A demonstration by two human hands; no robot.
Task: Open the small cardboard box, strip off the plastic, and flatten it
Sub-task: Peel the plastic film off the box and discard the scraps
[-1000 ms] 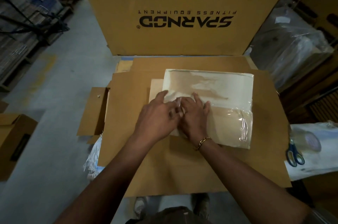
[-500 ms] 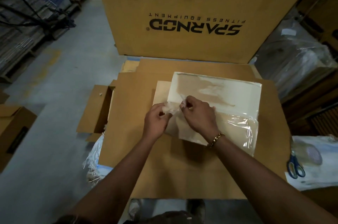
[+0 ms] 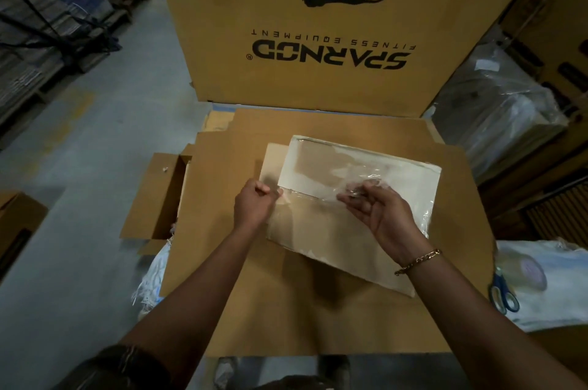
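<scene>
From the head camera, the small cardboard box [image 3: 356,198] lay flat on a big brown cardboard sheet [image 3: 286,310], in front of a tall printed carton [image 3: 318,23]. Its long side ran from left to right, a bit tilted. The left hand [image 3: 254,208] was closed in a fist on the box's left edge, pinching the clear plastic [image 3: 359,179] there. The right hand [image 3: 381,214] was over the middle of the box, its fingers [image 3: 353,198] pinched on a bunch of the same plastic. The rest of the wrap lay to the right, so the right hand was nearer to pull it off. Blue scissors [image 3: 504,294] lay far to the right of the box.
</scene>
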